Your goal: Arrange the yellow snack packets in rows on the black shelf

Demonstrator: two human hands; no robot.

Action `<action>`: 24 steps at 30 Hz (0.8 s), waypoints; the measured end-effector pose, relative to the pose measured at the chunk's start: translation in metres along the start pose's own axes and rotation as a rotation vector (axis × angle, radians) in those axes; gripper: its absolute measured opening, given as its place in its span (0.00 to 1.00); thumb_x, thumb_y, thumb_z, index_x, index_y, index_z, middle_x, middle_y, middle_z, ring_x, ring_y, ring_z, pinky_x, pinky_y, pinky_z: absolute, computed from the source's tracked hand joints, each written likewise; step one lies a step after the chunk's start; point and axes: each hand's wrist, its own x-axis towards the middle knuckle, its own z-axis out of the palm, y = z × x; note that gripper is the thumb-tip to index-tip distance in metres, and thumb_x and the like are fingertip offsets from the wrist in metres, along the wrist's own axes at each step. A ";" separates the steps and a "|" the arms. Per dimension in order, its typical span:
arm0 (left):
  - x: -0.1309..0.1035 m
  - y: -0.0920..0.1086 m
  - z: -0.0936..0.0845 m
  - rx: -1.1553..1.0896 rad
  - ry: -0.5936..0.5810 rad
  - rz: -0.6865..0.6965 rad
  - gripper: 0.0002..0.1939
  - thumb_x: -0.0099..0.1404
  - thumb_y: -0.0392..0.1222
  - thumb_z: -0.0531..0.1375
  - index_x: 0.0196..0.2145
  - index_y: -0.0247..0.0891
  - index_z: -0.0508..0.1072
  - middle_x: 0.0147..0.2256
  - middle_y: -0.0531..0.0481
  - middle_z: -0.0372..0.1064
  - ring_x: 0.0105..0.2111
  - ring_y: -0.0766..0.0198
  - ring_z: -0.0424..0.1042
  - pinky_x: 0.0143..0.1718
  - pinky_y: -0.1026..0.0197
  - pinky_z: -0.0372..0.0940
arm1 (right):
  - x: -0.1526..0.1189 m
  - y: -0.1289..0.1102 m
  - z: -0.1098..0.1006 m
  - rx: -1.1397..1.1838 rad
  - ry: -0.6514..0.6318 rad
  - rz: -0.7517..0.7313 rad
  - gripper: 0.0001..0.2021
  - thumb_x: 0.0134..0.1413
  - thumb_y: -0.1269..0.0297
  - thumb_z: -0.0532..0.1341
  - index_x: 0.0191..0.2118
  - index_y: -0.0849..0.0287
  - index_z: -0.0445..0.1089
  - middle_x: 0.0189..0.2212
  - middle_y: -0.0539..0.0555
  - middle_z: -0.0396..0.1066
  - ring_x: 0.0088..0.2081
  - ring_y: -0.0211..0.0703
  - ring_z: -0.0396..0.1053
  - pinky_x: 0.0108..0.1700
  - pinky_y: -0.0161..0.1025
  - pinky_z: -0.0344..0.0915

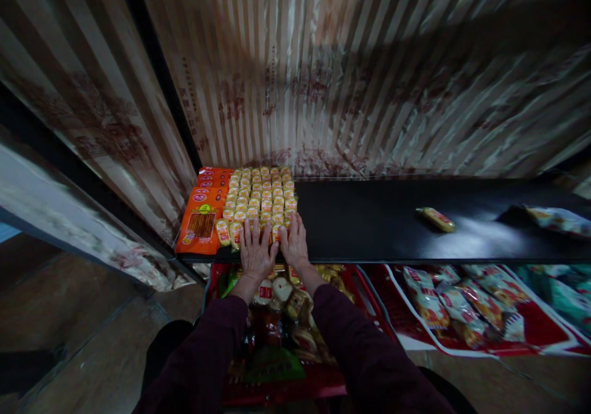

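Note:
Rows of small yellow wrapped packets [266,193] are packed together on the left part of the black shelf [360,217]. My left hand [257,251] rests on the front packets, its fingers spread. Beside it, my right hand [294,241] touches the front right corner of the block, fingers extended and thumb apart. Neither hand is wrapped round a packet. Orange packs [199,217] lie stacked against the left side of the yellow rows. My hands hide part of the front row.
One yellow packet [436,219] lies alone farther right on the shelf, with a patterned bag [558,220] at the far right. Below stand a red basket [364,300] of mixed packets and a red crate [549,340] with bags. Striped wrapping [295,93] hangs behind.

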 end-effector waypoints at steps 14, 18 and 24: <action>0.000 -0.001 0.006 -0.026 0.047 0.019 0.31 0.64 0.49 0.54 0.63 0.42 0.55 0.66 0.40 0.44 0.66 0.47 0.39 0.63 0.39 0.43 | 0.007 0.005 -0.006 0.055 0.070 0.156 0.33 0.59 0.48 0.48 0.65 0.64 0.46 0.62 0.68 0.52 0.64 0.55 0.49 0.61 0.57 0.52; 0.000 -0.002 0.006 -0.028 0.062 0.040 0.31 0.64 0.49 0.55 0.63 0.41 0.57 0.66 0.40 0.44 0.66 0.47 0.39 0.63 0.40 0.43 | 0.016 0.009 -0.009 0.074 0.061 0.191 0.35 0.58 0.47 0.50 0.64 0.63 0.47 0.62 0.67 0.52 0.64 0.56 0.50 0.60 0.57 0.54; -0.001 -0.003 0.009 -0.035 0.051 0.035 0.30 0.63 0.50 0.55 0.61 0.41 0.60 0.65 0.41 0.45 0.66 0.47 0.38 0.63 0.39 0.42 | 0.030 0.015 -0.011 0.120 0.042 0.192 0.38 0.55 0.45 0.52 0.65 0.64 0.46 0.63 0.66 0.52 0.63 0.55 0.52 0.62 0.55 0.52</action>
